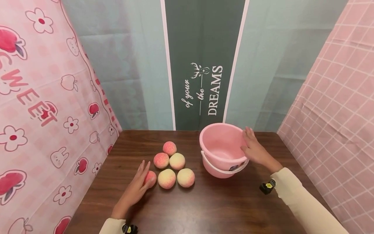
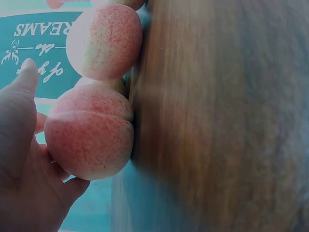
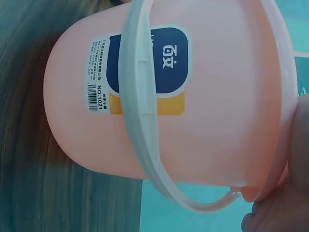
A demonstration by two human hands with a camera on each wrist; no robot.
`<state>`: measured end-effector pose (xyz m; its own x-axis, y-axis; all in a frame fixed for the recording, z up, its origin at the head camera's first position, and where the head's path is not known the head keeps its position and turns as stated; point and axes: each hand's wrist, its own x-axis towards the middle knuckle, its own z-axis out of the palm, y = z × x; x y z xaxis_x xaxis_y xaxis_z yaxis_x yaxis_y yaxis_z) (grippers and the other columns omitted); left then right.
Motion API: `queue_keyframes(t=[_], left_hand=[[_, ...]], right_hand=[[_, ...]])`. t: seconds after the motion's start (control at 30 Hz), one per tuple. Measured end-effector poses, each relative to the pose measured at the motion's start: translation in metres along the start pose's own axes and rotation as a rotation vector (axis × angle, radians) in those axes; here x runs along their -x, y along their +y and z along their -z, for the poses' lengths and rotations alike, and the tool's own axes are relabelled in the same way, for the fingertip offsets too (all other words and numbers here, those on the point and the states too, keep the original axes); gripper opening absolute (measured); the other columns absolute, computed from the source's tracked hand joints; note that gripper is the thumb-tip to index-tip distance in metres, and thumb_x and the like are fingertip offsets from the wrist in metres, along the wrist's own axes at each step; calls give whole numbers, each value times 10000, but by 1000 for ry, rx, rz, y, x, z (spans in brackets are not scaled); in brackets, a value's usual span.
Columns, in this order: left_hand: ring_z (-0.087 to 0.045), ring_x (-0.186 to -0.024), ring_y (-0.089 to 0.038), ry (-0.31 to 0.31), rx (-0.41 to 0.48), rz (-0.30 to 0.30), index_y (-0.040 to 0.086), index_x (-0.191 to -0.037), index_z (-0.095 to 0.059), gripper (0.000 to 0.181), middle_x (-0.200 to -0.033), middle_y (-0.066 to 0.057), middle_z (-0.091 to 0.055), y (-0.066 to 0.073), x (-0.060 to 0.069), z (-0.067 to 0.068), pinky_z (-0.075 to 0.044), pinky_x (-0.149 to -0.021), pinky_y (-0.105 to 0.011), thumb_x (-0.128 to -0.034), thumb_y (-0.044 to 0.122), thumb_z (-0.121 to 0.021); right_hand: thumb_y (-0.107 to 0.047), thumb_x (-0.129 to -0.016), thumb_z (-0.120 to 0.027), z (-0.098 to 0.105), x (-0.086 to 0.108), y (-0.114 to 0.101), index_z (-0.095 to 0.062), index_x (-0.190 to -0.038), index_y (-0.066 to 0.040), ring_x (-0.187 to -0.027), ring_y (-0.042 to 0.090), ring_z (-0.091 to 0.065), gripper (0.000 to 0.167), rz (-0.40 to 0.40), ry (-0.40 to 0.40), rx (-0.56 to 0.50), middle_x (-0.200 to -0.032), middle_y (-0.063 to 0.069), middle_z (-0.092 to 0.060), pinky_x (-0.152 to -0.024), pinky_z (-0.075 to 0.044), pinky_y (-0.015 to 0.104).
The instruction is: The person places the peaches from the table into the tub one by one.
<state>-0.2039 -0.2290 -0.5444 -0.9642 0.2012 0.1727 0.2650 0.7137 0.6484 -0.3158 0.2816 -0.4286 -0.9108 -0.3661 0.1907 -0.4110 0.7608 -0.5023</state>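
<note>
Six round peaches lie on the wooden table in the head view. My left hand (image 1: 135, 189) is beside the leftmost peach (image 1: 150, 179), its fingers fairly straight. In the left wrist view the fingers of the left hand (image 2: 36, 169) rest along the far side of that peach (image 2: 91, 133), the thumb standing off it. My right hand (image 1: 257, 151) holds the right rim of the pink bucket (image 1: 220, 165), which stands tilted towards me. The right wrist view shows part of the right hand (image 3: 285, 198) at the rim of the bucket (image 3: 222, 106); most fingers are out of frame.
The other peaches, including a pink one (image 1: 169, 148) at the back and a pale one (image 1: 186, 177) nearest the bucket, sit close together. A white handle (image 1: 217, 168) hangs across the bucket's front. Patterned cloths surround the table (image 1: 187, 214) on the left, back and right.
</note>
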Motion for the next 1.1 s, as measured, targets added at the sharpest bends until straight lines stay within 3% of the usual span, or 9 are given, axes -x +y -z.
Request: queue_keyframes(t=[0.13,0.3,0.57,0.83,1.1], left_hand=[[-123,-1520,-450,-6,22,19,139,-1635,-174,763,-1685,-197,-52,-2,2,1,-255,-1117,-708,-1040,432,-550],[-239,-1481,-469,-15,23,46,129,-1626,-220,780,-1673,-216,-119,-3,4,3,-286,-1099,-714,-1019,460,-581],[-283,-1475,-444,-45,36,59,134,-1615,-269,843,-1646,-216,-228,-7,3,9,-296,-1118,-675,-956,460,-681],[-324,-1465,-419,-59,35,43,65,-1585,-326,845,-1607,-215,-328,-9,0,11,-300,-1143,-614,-913,321,-769],[-481,-1366,-411,-27,36,40,54,-1514,-458,798,-1490,-204,-505,-9,-1,10,-381,-1102,-598,-837,205,-851]], right_hand=[[-237,-1077,-445,-2,-4,-2,-85,-1539,151,-1513,452,130,703,-16,2,27,-1641,306,85,-1174,-60,686],[-294,-1088,-409,-2,-11,-5,-31,-1550,125,-1513,428,160,729,-48,-22,49,-1648,268,134,-1173,-68,682],[-266,-1092,-385,0,-21,-5,-81,-1543,144,-1513,432,158,681,9,-21,73,-1640,306,78,-1194,-17,657],[-267,-1096,-389,1,-29,0,-114,-1532,159,-1512,438,155,669,14,-29,67,-1635,326,48,-1194,-35,658],[-260,-1095,-380,0,-30,-2,-70,-1554,119,-1511,393,201,671,-17,-62,64,-1648,277,101,-1192,-32,658]])
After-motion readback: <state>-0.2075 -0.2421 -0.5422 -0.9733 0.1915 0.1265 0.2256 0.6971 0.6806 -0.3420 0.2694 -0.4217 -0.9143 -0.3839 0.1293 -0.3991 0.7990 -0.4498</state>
